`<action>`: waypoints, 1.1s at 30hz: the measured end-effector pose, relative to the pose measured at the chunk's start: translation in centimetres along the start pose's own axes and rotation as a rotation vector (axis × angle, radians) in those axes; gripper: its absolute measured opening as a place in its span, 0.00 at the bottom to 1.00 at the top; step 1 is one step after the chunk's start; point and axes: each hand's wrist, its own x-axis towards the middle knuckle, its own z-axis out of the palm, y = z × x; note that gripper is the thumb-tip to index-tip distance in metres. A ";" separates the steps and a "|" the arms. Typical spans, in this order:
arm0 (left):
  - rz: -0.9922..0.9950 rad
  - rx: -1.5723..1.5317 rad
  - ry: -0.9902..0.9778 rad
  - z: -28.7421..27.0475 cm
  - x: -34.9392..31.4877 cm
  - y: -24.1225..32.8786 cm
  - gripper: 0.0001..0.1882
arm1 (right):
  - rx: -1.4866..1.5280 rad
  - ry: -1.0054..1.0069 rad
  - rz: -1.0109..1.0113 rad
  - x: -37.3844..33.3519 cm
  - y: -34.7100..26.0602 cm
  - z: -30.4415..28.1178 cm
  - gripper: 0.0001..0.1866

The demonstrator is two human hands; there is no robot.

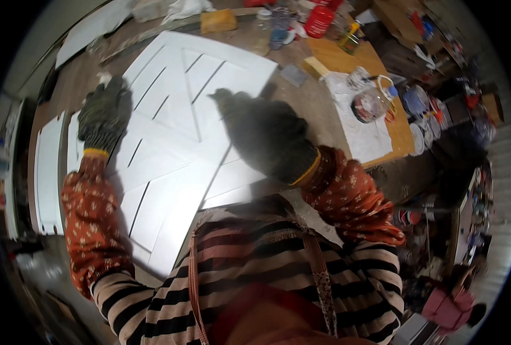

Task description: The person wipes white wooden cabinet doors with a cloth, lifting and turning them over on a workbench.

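A white panel [169,132] with several dark slots and raised diagonal lines lies tilted across the workbench in front of me. My left hand [104,112], in a dark green knit glove with a yellow cuff, rests along the panel's left edge, its fingers stretched forward. Over the panel's right side is my right hand [267,129], gloved the same way and slightly blurred. Its fingers are curled together, with the tip near the slots; anything inside them is hidden. Part of another white panel [238,178] shows beneath the slotted one.
More white panels [50,172] lie at the left. A wooden board [402,135] on the right bears white paper [347,112] and a clear jug [373,103]. Farther back are a red container [319,22], a yellow block [218,20] and a grey square [293,75]. Tubs [416,99] crowd the right.
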 end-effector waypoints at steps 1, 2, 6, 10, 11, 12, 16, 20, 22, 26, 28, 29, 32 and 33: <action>0.027 -0.021 0.055 1.0 -0.3 -1.0 0.22 | 0.139 0.014 0.102 -1.2 1.4 -0.5 0.14; 0.061 -0.046 0.114 1.8 -0.2 -1.6 0.22 | -0.171 0.163 0.179 -3.8 3.0 2.1 0.15; 0.042 -0.124 0.006 1.1 0.5 -0.4 0.22 | -0.920 0.187 0.519 -11.2 7.5 10.9 0.19; 0.037 -0.323 -0.036 1.4 0.6 -2.3 0.22 | -0.081 -0.123 0.255 -10.3 13.5 9.5 0.22; 0.013 -0.363 -0.043 1.8 0.9 -1.8 0.22 | -0.017 -0.075 0.244 -8.6 15.3 8.8 0.23; -0.014 -0.393 -0.054 1.2 1.0 -1.6 0.22 | 0.060 -0.029 0.231 -6.7 16.7 8.2 0.24; -0.030 0.005 0.125 1.2 1.4 0.8 0.24 | -0.255 0.136 0.332 -3.0 21.2 14.6 0.23; -0.111 -0.120 -0.036 -1.6 1.1 2.0 0.26 | 0.131 -0.024 0.410 -1.1 21.2 15.0 0.20; -0.122 -0.112 -0.076 -1.2 1.2 2.0 0.27 | 0.256 0.099 0.499 -0.3 19.9 11.2 0.18; -0.106 -0.039 -0.084 -1.1 0.5 2.4 0.27 | 0.395 0.234 -0.023 -0.4 15.6 2.9 0.18; -0.081 -0.065 -0.064 -1.3 0.2 2.7 0.26 | 0.302 0.163 -0.298 -0.3 14.7 2.7 0.19; -0.062 -0.082 -0.050 -1.4 0.4 2.9 0.25 | 0.298 0.084 -0.277 0.6 13.4 3.0 0.19; -0.036 -0.094 -0.018 -0.7 0.4 2.0 0.24 | 0.308 -0.016 -0.409 6.0 10.6 3.9 0.21; -0.032 -0.100 -0.022 -0.7 0.3 1.8 0.24 | 0.290 -0.014 -0.488 8.7 10.1 5.2 0.21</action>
